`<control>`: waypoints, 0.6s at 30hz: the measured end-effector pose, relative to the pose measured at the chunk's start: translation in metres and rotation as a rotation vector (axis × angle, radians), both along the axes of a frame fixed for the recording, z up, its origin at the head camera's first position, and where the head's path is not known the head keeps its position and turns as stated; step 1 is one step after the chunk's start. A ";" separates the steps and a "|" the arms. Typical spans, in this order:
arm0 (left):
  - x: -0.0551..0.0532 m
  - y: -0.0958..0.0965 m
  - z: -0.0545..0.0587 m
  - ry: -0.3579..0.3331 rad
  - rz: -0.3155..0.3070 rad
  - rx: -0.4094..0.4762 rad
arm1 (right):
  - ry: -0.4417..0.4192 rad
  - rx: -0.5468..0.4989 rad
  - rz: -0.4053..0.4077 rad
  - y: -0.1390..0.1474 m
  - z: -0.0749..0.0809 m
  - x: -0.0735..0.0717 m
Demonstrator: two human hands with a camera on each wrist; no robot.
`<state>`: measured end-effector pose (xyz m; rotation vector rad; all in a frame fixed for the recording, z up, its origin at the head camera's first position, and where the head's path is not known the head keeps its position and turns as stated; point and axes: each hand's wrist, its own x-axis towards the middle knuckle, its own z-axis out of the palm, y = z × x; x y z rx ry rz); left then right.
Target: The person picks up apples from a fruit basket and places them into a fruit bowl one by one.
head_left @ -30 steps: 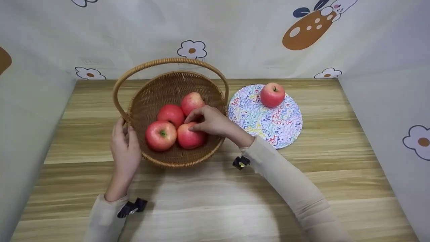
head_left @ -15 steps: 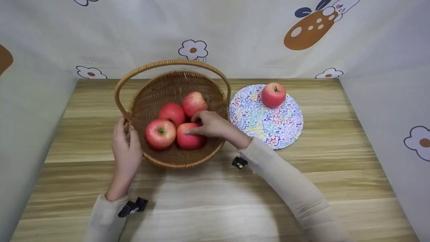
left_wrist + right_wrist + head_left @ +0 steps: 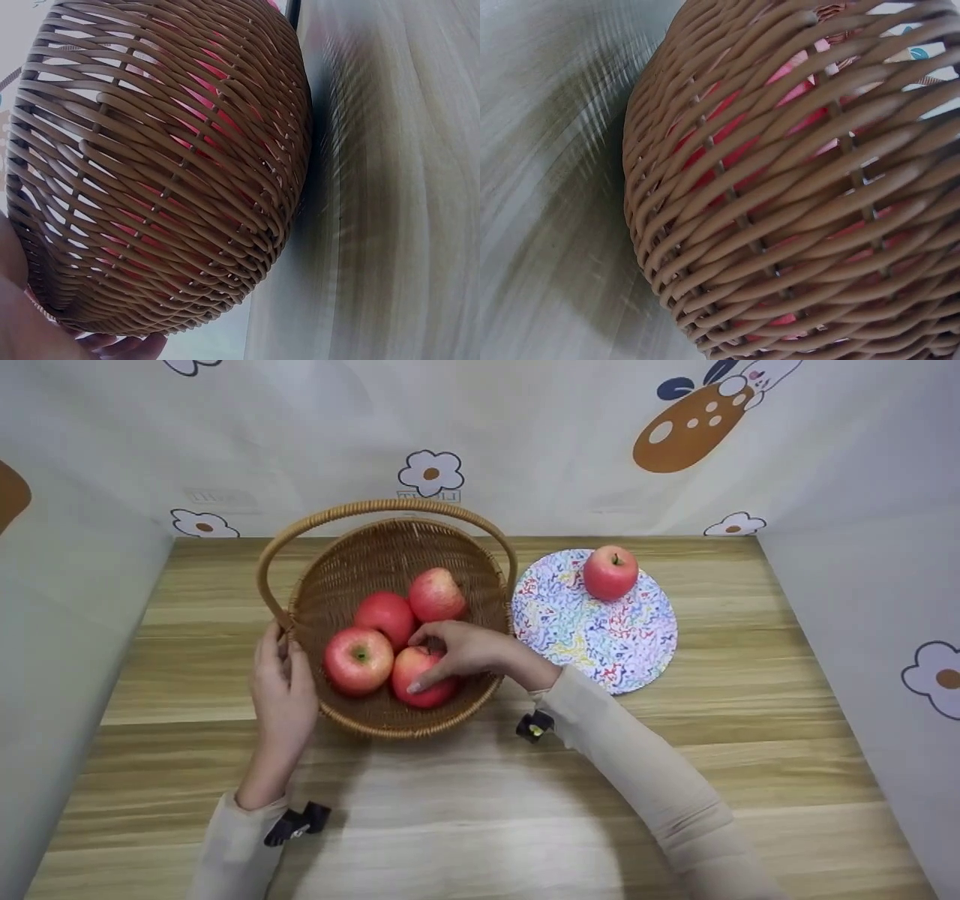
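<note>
A round wicker basket [image 3: 405, 727] with an arched handle holds several red apples. At its left side my left hand [image 3: 285, 690] grips the rim, just under the foot of the handle. My right hand [image 3: 476, 649] reaches over the right rim and holds the front-right apple [image 3: 424, 690], thumb on the near side and fingers over the top. Beside that apple lie a front-left apple [image 3: 358, 661], a middle apple [image 3: 384, 615] and a back apple [image 3: 437, 596]. Both wrist views show the basket weave [image 3: 165, 172] close up, with red apple skin behind it.
Right of the basket lies a round mat [image 3: 577, 634] with a multicoloured squiggle pattern. One more apple [image 3: 611, 573] stands on its back part. The wooden table [image 3: 480, 810] ends at a patterned back wall [image 3: 525, 450], with pale walls on both sides.
My right hand has shifted toward the near side and closed its thumb and fingers round the front-right apple, which has moved slightly nearer too. My left hand stays at the rim.
</note>
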<state>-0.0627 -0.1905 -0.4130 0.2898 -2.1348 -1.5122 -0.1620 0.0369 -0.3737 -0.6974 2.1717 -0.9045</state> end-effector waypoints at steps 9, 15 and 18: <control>0.000 -0.001 -0.002 0.028 -0.004 -0.009 | 0.130 0.044 0.003 0.001 0.001 0.001; -0.001 -0.002 -0.003 0.027 -0.003 0.000 | 0.143 -0.029 0.007 0.005 0.002 0.001; -0.001 -0.001 -0.002 0.024 -0.002 -0.001 | 0.161 -0.080 0.031 0.006 0.002 0.000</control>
